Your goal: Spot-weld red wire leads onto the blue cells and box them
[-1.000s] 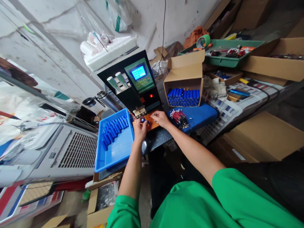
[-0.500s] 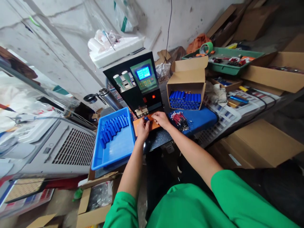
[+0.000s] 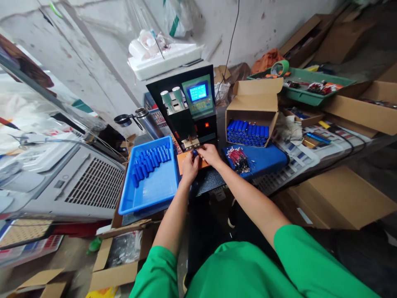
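Observation:
A blue cylindrical battery cell is in my left hand, its fingers wrapped round it just under the tips of a black spot welder. My right hand is pinched close against the cell from the right; what its fingertips hold is too small to make out. Both hands are over an orange plate at the foot of the machine. To the right, a bundle of red and black wires lies on a blue surface.
A blue tray with several blue cells stands at left. Behind the wires is an open cardboard box packed with cells. A steel flask stands behind the tray, and a green tray with tape and wires sits at back right.
Both hands have shifted slightly forward, bringing the cell from in front of the welder's tips to right beneath them. The camera view has turned a little, so the surroundings appear shifted right.

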Motion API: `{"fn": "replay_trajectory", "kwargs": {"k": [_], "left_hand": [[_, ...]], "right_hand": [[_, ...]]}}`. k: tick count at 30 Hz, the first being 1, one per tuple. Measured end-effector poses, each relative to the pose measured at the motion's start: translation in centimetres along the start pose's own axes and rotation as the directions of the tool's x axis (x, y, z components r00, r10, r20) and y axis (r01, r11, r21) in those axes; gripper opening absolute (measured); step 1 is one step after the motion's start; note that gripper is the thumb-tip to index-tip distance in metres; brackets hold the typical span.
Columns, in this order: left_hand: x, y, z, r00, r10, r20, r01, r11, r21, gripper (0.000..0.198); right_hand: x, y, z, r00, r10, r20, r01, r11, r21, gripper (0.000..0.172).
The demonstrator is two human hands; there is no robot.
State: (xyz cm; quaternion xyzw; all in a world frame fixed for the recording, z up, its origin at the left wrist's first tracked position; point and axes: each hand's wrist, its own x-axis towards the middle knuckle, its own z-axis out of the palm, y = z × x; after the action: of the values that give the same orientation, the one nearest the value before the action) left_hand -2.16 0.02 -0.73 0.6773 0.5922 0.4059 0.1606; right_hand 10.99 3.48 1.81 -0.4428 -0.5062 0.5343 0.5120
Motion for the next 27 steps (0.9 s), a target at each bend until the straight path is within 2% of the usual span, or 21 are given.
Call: {"fn": "replay_trajectory", "kwargs": {"k": [9,27], "left_hand": [[0.13,-0.40,0.12,1.000,0.003,0.014,-0.002,1.000,-0.027,0.020],[-0.14,0.03,0.17,1.000,-0.024,-0.009,0.025,1.000,0.006,0.018]], "right_hand": [[0.33,-0.13,-0.03,1.000,0.011,0.004,-0.011,0.995,-0.102,0.009],[-0.04,-0.55,0.43,1.000,0.025,-0.016,-0.026,0.996,-0.084,0.012]]}}
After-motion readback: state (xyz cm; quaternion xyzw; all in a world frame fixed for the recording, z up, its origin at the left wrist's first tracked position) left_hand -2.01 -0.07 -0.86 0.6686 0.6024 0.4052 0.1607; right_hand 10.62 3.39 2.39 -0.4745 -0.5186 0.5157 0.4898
